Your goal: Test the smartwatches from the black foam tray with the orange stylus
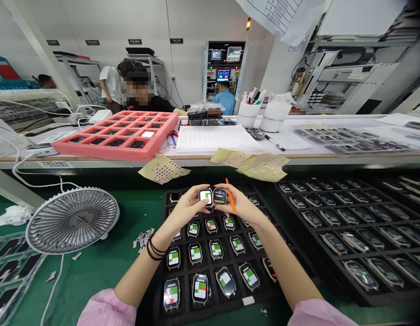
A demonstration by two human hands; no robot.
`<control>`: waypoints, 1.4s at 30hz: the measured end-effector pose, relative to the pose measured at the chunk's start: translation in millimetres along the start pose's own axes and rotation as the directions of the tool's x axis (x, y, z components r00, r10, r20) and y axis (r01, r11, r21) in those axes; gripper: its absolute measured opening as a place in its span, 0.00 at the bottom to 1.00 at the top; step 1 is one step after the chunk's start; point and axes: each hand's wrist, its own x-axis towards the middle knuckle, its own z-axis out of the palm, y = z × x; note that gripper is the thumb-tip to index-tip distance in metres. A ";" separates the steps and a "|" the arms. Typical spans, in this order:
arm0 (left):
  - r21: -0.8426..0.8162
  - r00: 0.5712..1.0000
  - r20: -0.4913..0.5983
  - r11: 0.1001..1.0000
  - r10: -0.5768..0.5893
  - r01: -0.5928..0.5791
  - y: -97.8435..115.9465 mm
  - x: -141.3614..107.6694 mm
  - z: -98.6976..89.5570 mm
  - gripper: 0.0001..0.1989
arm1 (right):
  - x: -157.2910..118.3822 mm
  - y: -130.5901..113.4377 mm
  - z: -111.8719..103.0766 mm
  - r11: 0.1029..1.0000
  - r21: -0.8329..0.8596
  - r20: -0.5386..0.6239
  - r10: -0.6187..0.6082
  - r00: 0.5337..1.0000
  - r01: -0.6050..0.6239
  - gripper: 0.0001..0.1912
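Note:
My left hand [189, 203] grips a smartwatch [205, 197] with a lit white and green screen, its thumb lying over the glass. Close beside it, my right hand [242, 206] holds a second smartwatch [219, 196] with a darker screen showing small text and a red-green strip. An orange stick [230, 197], pen-like and thin, is tucked in the right hand's fingers. Both hands are above a black foam tray [185, 294] of strapless smartwatches in rows, many with green, white and red blocks on their screens. My forearms and hands cover part of the tray's far rows.
A grey fan [74, 220] stands left on the green mat, near scattered paper bits [143, 239]. Another black tray [318, 267] of watches is at right. On the shelf ahead are a pink foam tray [118, 136], papers [213, 138] and a pen cup [248, 113]. People are beyond.

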 end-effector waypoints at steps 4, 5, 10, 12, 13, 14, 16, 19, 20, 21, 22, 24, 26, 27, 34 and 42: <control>0.020 1.000 0.006 1.000 0.004 -0.004 1.0 -0.1 0.1 0.21 | 0.9 0.9 2.2 0.998 0.009 -0.036 -0.056 0.998 0.056 0.25; 0.024 1.000 0.007 1.000 0.007 -0.007 0.9 0.2 -0.1 0.22 | 1.2 1.0 2.8 0.998 0.015 -0.047 -0.061 0.997 0.062 0.25; 0.050 0.999 -0.013 0.998 0.043 -0.042 0.7 1.1 -0.8 0.21 | 2.1 0.0 2.7 0.996 0.062 -0.075 -0.056 0.996 0.061 0.26; 0.075 0.998 -0.032 0.996 0.051 -0.049 0.7 1.3 -1.2 0.18 | 2.1 -0.6 2.1 0.995 0.071 -0.074 -0.065 0.995 0.071 0.26; 0.089 0.998 -0.039 0.995 0.053 -0.049 0.7 1.3 -1.6 0.17 | 2.0 -0.8 1.9 0.994 0.072 -0.073 -0.073 0.995 0.078 0.26; 0.104 0.998 -0.044 0.994 0.052 -0.047 0.6 1.4 -1.9 0.16 | 1.9 -0.8 2.0 0.994 0.072 -0.075 -0.081 0.994 0.087 0.25; 0.122 0.998 -0.052 0.992 0.046 -0.039 0.3 1.7 -2.8 0.15 | 1.9 -0.4 2.3 0.993 0.073 -0.072 -0.090 0.993 0.095 0.26; 0.118 0.998 -0.053 0.992 0.039 -0.033 -0.5 2.5 -3.7 0.15 | 2.5 1.5 2.5 0.993 0.069 -0.057 -0.088 0.994 0.092 0.28; 0.114 0.998 -0.050 0.993 0.042 -0.036 -0.7 2.7 -3.7 0.15 | 2.7 2.4 2.2 0.993 0.072 -0.055 -0.089 0.995 0.093 0.28; 0.108 0.998 -0.046 0.993 0.047 -0.042 -0.9 2.8 -3.6 0.15 | 3.0 3.2 1.9 0.992 0.078 -0.055 -0.090 0.994 0.094 0.28; 0.101 0.998 -0.041 0.994 0.055 -0.050 -0.9 2.8 -3.4 0.16 | 3.3 4.0 1.4 0.991 0.089 -0.058 -0.093 0.994 0.098 0.27; 0.087 0.997 -0.029 0.994 0.071 -0.069 -0.8 2.5 -2.6 0.18 | 3.8 5.4 0.3 0.989 0.109 -0.064 -0.094 0.994 0.100 0.26; 0.078 0.996 -0.016 0.994 0.082 -0.081 -1.1 2.3 -2.0 0.20 | 4.2 6.4 -0.6 0.988 0.119 -0.067 -0.093 0.993 0.101 0.26; 0.078 0.996 -0.012 0.993 0.085 -0.083 -1.6 2.4 -2.0 0.21 | 4.5 6.9 -0.8 0.987 0.123 -0.066 -0.096 0.993 0.103 0.26; 0.122 0.996 -0.037 0.989 0.084 -0.079 -7.6 5.6 -5.7 0.19 | 5.1 8.2 0.6 0.984 0.148 -0.044 -0.091 0.995 0.096 0.25; 0.104 0.998 -0.066 0.995 0.022 -0.015 3.1 0.8 -3.3 0.15 | 3.0 4.4 2.4 0.987 0.133 -0.062 -0.084 0.995 0.091 0.23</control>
